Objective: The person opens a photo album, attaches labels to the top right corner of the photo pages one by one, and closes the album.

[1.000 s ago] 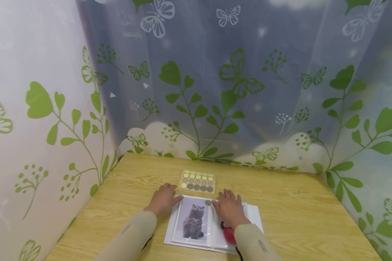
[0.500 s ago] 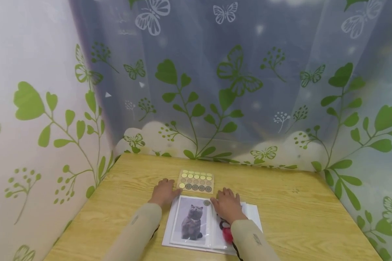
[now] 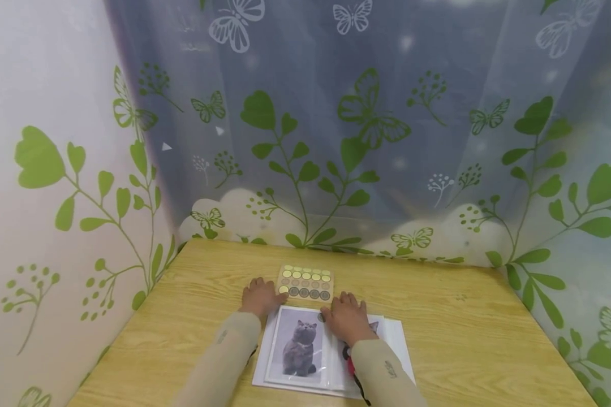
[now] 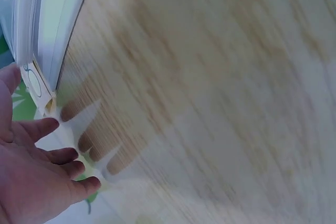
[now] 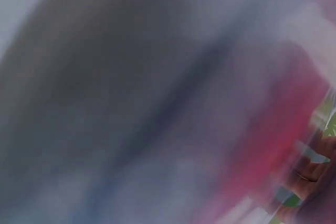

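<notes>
A photo album (image 3: 262, 367) lies spread on the table, a grey cat picture (image 3: 299, 350) on its left page. My left hand (image 3: 261, 297) is by the album's top left corner, thumb tip at the lower left corner of a wooden board (image 3: 305, 280) holding rows of round discs. In the left wrist view, that hand (image 4: 37, 166) has its fingers extended. Over the right page rests my right hand (image 3: 347, 319), its thumb right at a small grey coin-like disc (image 3: 321, 317) by the album's top edge, partly covering it. Part of the right page's picture is hidden under my hand and sleeve.
The wood-grain table (image 3: 468, 339) stretches on both sides of the album. A curtain (image 3: 305, 141) printed with leaves and butterflies encloses its back and sides. A red patch (image 3: 351, 366) shows on the right page beside my right sleeve.
My right hand has shifted left, bringing its thumb onto the disc's edge. My left hand has moved slightly up and right to the board's corner, off the album's left page.
</notes>
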Action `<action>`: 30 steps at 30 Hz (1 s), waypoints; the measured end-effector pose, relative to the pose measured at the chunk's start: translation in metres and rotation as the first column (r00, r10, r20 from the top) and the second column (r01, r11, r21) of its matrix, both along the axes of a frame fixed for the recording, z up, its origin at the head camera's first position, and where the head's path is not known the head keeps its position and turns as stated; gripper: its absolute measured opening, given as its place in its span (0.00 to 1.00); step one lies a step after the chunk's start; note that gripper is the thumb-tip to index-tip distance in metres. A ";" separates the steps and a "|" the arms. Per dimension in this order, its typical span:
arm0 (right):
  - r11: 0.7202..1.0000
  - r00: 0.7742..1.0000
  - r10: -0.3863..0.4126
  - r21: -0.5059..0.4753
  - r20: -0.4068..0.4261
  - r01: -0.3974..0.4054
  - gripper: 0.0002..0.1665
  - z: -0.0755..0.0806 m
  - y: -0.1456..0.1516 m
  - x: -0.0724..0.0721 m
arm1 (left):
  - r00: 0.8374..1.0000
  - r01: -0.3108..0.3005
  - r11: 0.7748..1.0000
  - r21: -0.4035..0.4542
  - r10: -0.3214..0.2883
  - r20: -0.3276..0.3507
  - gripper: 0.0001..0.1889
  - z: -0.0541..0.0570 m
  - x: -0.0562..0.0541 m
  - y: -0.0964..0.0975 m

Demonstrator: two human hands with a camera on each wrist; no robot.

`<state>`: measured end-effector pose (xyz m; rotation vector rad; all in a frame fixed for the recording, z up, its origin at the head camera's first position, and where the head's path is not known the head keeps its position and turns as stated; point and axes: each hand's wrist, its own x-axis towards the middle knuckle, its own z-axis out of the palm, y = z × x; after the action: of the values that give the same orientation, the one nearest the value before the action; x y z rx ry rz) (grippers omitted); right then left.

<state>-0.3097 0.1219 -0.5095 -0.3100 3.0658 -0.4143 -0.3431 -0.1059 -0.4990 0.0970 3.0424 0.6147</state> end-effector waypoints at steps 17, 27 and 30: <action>0.998 0.999 -0.029 -0.051 0.036 0.031 0.33 0.000 0.001 0.002 | 1.000 0.007 0.997 0.078 -0.006 -0.010 0.27 -0.001 0.000 0.004; 0.992 0.998 -0.040 -0.121 0.042 0.044 0.32 0.008 0.002 0.007 | 0.992 0.034 0.992 0.117 -0.019 -0.129 0.17 -0.004 0.000 0.012; 0.993 0.999 -0.029 -0.117 0.028 0.032 0.31 0.009 0.001 0.008 | 0.988 0.043 0.992 0.122 -0.024 -0.150 0.15 -0.004 0.000 0.016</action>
<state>-0.3014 0.1232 -0.5006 -0.2599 3.0300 -0.5971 -0.3427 -0.0895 -0.5030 0.2067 3.1335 0.8315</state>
